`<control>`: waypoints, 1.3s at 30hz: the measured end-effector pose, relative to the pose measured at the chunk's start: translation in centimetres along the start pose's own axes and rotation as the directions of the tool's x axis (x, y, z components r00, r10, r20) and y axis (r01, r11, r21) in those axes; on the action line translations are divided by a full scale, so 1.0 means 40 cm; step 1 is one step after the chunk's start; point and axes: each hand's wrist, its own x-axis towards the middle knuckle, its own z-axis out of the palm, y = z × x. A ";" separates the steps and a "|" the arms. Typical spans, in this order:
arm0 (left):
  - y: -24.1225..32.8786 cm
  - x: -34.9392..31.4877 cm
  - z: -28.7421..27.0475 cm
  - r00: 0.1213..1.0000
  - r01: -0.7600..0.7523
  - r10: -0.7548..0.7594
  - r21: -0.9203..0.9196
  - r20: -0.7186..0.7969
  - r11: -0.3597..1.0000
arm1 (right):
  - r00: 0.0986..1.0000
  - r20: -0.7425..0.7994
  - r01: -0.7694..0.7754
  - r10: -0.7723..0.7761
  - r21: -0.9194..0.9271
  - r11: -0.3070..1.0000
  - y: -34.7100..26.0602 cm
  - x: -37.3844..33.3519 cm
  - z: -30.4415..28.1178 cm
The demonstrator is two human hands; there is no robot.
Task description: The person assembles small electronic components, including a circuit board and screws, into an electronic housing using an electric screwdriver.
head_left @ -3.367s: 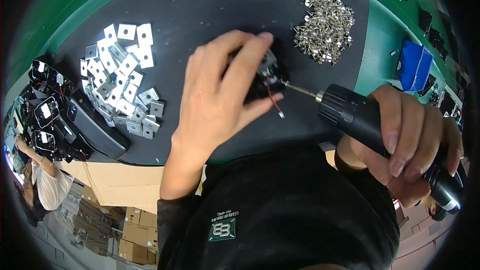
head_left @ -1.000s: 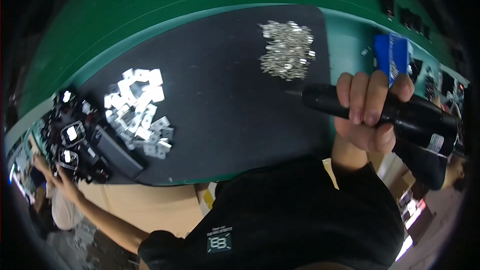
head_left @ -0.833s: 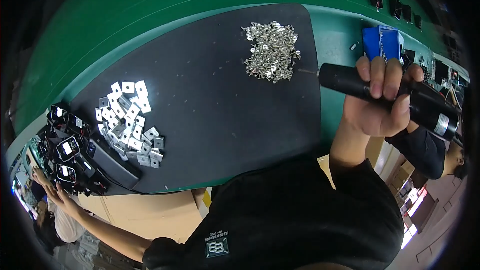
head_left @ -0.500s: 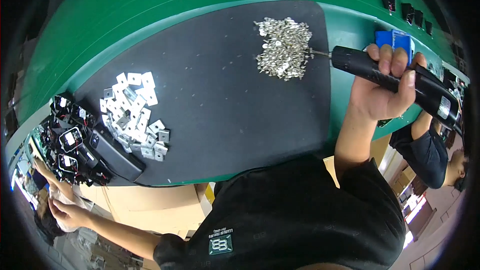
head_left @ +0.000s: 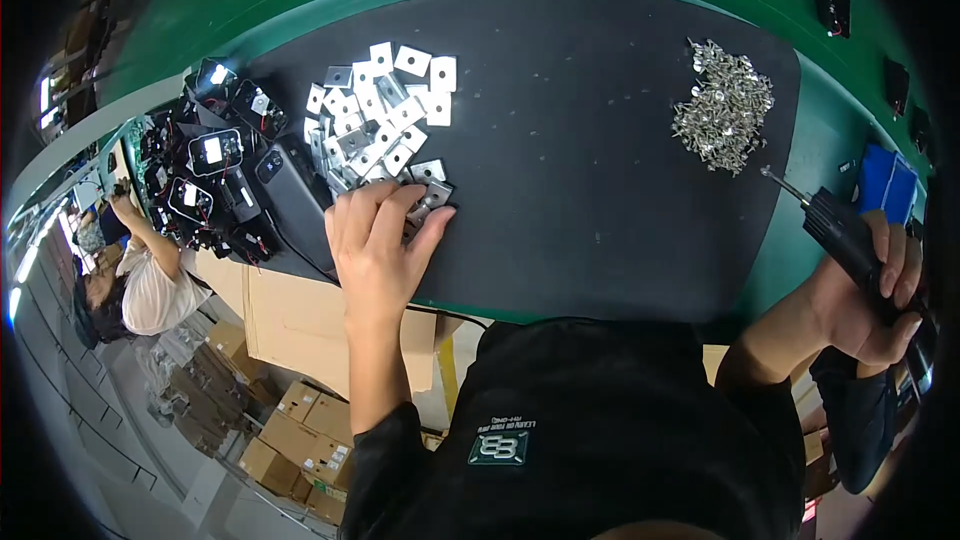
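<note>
My left hand (head_left: pixel 375 245) is at the near edge of a pile of square metal plates (head_left: pixel 385 120), each with a hole in it. Its fingers curl over the lowest plates, thumb and forefinger apart, with a plate (head_left: pixel 437 195) showing between them. At the right, my right hand (head_left: pixel 865 300) is wrapped round a black electric screwdriver (head_left: pixel 840 235). The bit points up and left, toward a heap of silvery screws (head_left: pixel 722 110), but stands clear of it. A small shiny piece is at the bit's tip, too small to name surely.
Black housings with wires (head_left: pixel 215 155) crowd the left end of the dark mat (head_left: pixel 590 210), beside a long black device (head_left: pixel 292 180). A blue bin (head_left: pixel 885 185) stands beyond the screwdriver. Several black parts (head_left: pixel 830 0) line the green surface behind. A co-worker (head_left: pixel 150 290) sits at far left.
My left hand has come from the lower left onto the metal plates. The screwdriver in my right hand has drawn back from the screws. The whole view has shifted too.
</note>
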 end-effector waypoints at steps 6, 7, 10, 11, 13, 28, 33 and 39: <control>0.051 0.032 0.022 0.999 0.043 -0.043 -0.064 0.010 0.997 | 0.999 -0.005 0.041 -0.041 -0.071 0.997 0.015 -0.017 0.028; 0.056 0.036 0.016 0.997 0.070 -0.069 -0.052 0.017 0.996 | 0.997 -0.012 0.078 -0.079 -0.075 0.994 0.020 -0.013 0.035; 0.078 0.051 0.029 0.995 0.074 -0.078 -0.065 -0.057 0.995 | 0.996 0.053 0.072 -0.067 -0.110 0.991 0.012 -0.008 0.040; 0.088 0.067 0.037 0.997 0.045 -0.049 -0.066 -0.063 0.997 | 0.995 0.052 0.086 -0.081 -0.109 0.990 0.003 -0.011 0.039; 0.102 0.094 0.051 0.998 -0.011 0.005 -0.104 -0.060 0.995 | 0.994 0.044 0.104 -0.100 -0.095 0.990 -0.008 -0.025 0.038; 0.356 0.597 0.065 0.937 -0.322 0.280 -0.208 -0.209 0.924 | 0.966 0.062 0.256 -0.253 -0.053 0.965 0.002 -0.053 0.038; 0.372 0.662 0.095 0.928 -0.343 0.327 -0.066 -0.180 0.937 | 0.963 0.082 0.254 -0.257 0.044 0.966 0.011 -0.034 0.026; 0.345 0.688 0.116 0.892 -0.436 0.425 -0.046 -0.153 0.899 | 0.978 0.066 0.196 -0.199 0.041 0.980 -0.005 -0.051 0.069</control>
